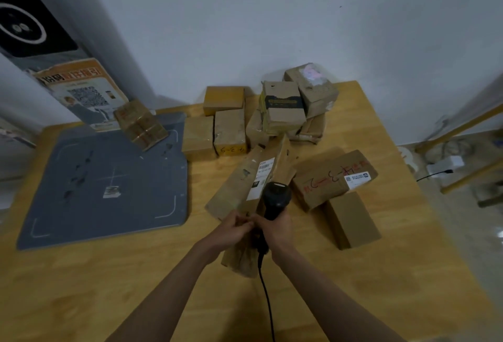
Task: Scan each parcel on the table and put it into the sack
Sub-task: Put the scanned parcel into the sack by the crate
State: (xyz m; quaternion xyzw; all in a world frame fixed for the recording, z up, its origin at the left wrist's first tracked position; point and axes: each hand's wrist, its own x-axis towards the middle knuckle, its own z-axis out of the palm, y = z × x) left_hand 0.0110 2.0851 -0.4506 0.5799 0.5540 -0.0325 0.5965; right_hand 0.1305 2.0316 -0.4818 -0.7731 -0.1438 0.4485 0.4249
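A black handheld scanner (275, 200) with a trailing cable is gripped in my right hand (275, 228), its head pointing away over a long flat brown parcel (239, 186) with a white label. My left hand (234, 228) pinches the near end of that parcel, touching my right hand. A box with red writing (333, 178) lies just right of the scanner, and a plain brown box (352, 220) sits nearer me. Several more boxes (283, 109) are piled at the table's far edge. No sack is in view.
A grey scanning mat (81, 205) covers the left part of the wooden table (109, 287), with a taped box (140, 124) tilted at its far corner against a poster stand (81, 94). The table's right edge drops to the floor, where cables lie.
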